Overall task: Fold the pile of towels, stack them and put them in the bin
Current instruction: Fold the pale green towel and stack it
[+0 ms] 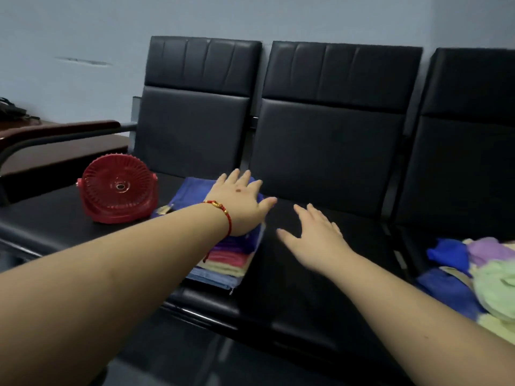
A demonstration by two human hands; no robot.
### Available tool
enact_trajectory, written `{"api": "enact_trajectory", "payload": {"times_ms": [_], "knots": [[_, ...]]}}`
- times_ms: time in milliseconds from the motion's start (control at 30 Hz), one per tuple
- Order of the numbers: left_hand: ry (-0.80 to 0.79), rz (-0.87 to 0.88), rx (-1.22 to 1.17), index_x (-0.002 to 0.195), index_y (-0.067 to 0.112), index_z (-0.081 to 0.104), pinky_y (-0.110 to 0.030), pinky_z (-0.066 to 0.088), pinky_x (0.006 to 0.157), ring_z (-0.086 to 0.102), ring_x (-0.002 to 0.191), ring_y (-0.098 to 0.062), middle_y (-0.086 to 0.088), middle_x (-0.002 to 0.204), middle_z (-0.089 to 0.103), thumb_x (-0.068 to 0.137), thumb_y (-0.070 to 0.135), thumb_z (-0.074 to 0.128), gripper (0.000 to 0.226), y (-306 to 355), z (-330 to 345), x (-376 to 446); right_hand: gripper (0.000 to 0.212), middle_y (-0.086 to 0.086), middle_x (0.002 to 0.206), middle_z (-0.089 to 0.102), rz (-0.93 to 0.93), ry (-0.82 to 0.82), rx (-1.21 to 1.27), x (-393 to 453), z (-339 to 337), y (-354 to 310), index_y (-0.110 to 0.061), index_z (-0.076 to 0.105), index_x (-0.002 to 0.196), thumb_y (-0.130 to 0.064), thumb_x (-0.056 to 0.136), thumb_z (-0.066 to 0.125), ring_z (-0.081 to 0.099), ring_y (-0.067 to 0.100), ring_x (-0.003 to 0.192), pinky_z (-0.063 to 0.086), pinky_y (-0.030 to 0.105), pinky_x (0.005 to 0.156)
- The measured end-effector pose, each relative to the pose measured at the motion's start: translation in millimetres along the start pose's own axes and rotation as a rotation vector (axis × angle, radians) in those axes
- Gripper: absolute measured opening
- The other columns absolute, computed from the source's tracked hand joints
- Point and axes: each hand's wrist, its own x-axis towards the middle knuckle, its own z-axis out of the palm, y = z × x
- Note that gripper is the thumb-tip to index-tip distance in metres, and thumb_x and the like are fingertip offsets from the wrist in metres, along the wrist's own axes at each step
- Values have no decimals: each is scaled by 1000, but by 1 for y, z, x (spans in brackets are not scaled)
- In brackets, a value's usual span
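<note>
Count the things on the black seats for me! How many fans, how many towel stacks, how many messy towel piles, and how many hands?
Red fan: 1
Folded towel stack: 1
Messy towel pile: 1
Hands: 2, left hand and right hand
Total: 5

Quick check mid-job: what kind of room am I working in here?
Probably a waiting area or office lobby: a row of linked black padded seats against a plain wall, with a dark wooden desk at the left. The folded towel stack sits on a seat.
</note>
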Motion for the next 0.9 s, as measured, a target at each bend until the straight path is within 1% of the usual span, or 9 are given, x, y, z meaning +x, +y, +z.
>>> {"api": "enact_trajectory", "payload": {"times_ms": [133, 333, 400, 467, 533, 633, 700, 800, 900], "knots": [[-42, 243, -111, 151, 22, 19, -36, 5, 119, 1, 147, -20, -3, 160, 4, 99, 53, 24, 61, 89, 6, -5, 77, 5, 161, 2, 171, -20, 2, -55, -5, 78, -24, 12, 153, -55, 92, 47, 4, 22, 148, 11, 42, 119], [-267, 391, -210, 153, 23, 12, -31, 5, 117, 0, 147, -18, -1, 160, -3, 99, 52, 24, 62, 209, 58, -24, 74, 10, 159, 7, 480, 20, -3, -137, -6, 195, -19, 22, 149, -49, 89, 53, 10, 27, 146, 21, 38, 116], [-342, 436, -226, 153, 23, 11, -30, 5, 117, 2, 148, -18, -1, 160, -3, 99, 52, 26, 63, 249, 79, -30, 71, 10, 155, 17, 574, 44, 11, -161, -10, 232, -18, 28, 146, -47, 87, 56, 21, 28, 142, 27, 37, 113], [-387, 463, -261, 152, 24, 11, -29, 6, 117, 4, 147, -17, -1, 161, -2, 99, 52, 29, 63, 279, 94, -34, 62, 9, 146, 34, 584, 109, 69, -175, -17, 256, -17, 38, 138, -39, 84, 59, 35, 27, 133, 35, 35, 106], [-373, 505, -325, 152, 25, 13, -28, 11, 116, 9, 147, -16, 0, 161, 3, 99, 48, 33, 61, 307, 105, -35, 56, 5, 140, 41, 554, 145, 90, -188, -26, 273, -18, 41, 136, -33, 85, 59, 41, 23, 129, 38, 31, 102], [-238, 584, -430, 149, 26, 22, -24, 20, 112, 22, 143, -14, 3, 158, 19, 98, 34, 42, 55, 341, 115, -29, 58, 0, 143, 35, 533, 183, 105, -194, -31, 289, -22, 35, 141, -30, 89, 57, 40, 19, 130, 38, 30, 96], [-160, 596, -480, 149, 25, 24, -21, 23, 109, 29, 140, -14, 5, 156, 23, 96, 22, 46, 57, 361, 120, -23, 58, 0, 146, 30, 538, 259, 155, -195, -34, 297, -22, 34, 143, -25, 89, 56, 38, 21, 131, 40, 34, 101], [-148, 566, -550, 150, 20, 21, -22, 27, 105, 39, 133, -17, -1, 151, 34, 95, 16, 49, 62, 386, 131, -14, 60, 0, 150, 25, 522, 329, 207, -198, -39, 308, -21, 29, 145, -19, 90, 53, 29, 17, 138, 33, 32, 107], [-170, 451, -590, 150, 17, 20, -31, 30, 106, 41, 132, -23, -7, 147, 41, 95, 18, 50, 63, 398, 141, -5, 67, 0, 148, 26, 511, 331, 249, -199, -38, 313, -26, 22, 149, -18, 90, 54, 34, 21, 134, 38, 33, 104]]}}
